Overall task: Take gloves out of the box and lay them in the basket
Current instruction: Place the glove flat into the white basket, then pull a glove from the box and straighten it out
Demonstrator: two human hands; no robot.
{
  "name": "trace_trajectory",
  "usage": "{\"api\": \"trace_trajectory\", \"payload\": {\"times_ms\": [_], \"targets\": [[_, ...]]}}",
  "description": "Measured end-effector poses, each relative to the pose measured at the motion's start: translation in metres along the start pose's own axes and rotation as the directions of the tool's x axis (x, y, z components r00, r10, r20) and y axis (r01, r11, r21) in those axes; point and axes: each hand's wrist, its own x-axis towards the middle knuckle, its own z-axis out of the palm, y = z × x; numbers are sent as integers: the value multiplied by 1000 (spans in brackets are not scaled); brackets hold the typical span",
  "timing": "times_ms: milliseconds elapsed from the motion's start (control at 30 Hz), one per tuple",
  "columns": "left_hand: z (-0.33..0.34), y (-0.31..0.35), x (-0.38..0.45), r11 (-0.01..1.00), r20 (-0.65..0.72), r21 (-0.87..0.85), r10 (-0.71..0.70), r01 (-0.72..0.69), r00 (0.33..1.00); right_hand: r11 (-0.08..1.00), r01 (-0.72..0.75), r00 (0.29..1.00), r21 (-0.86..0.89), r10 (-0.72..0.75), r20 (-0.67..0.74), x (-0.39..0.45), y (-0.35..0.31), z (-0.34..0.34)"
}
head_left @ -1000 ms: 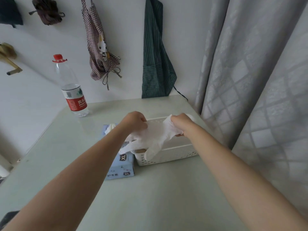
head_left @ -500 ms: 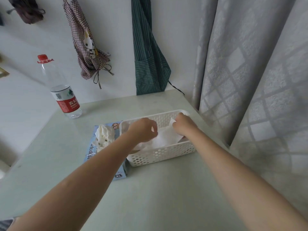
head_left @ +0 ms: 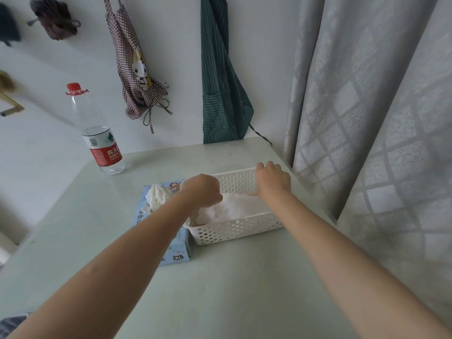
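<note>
A white perforated basket stands on the table, and a white glove lies spread inside it. My left hand reaches down into the basket's left end, fingers curled onto the glove's edge. Over the basket's far right corner is my right hand, with its knuckles up and fingers bent by the far rim. What those fingers hold is hidden. Touching the basket's left side lies the light blue glove box, and more white gloves bulge out of its top opening.
A clear water bottle with a red cap and label stands at the back left of the pale green table. Aprons hang on the wall behind. A grey curtain hangs close along the table's right edge.
The glove, stretched between both hands above the basket a second ago, has come down and lies inside it. Both hands sank with it, and the right hand moved to the far right corner.
</note>
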Motion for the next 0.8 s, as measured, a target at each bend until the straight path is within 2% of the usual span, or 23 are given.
{"api": "trace_trajectory", "payload": {"times_ms": [133,233,333,433,467,633,800], "targets": [[-14,-29,-11,988,-207,-121,-117,93,971,993,80,996,82,-77,-36,0,-34,-15],[-21,-65,-26,963,-294,-215,-223,163,929,932,180,983,316,-179,-34,-1,-70,-20],[-19,-107,-43,915,-296,-353,-307,195,904,789,246,947,562,-318,33,-3,-114,-21],[-12,-137,-60,833,-219,-508,-369,218,903,688,206,929,696,-361,83,-9,-150,-22],[-8,-144,-65,819,-198,-532,-368,216,909,684,196,928,702,-362,94,-10,-159,-21],[1,-157,-75,771,-197,-618,-340,153,919,797,168,948,580,-293,127,-11,-177,-19],[1,-152,-71,750,-225,-653,-321,103,920,783,195,962,591,-270,40,-12,-177,-26]]}}
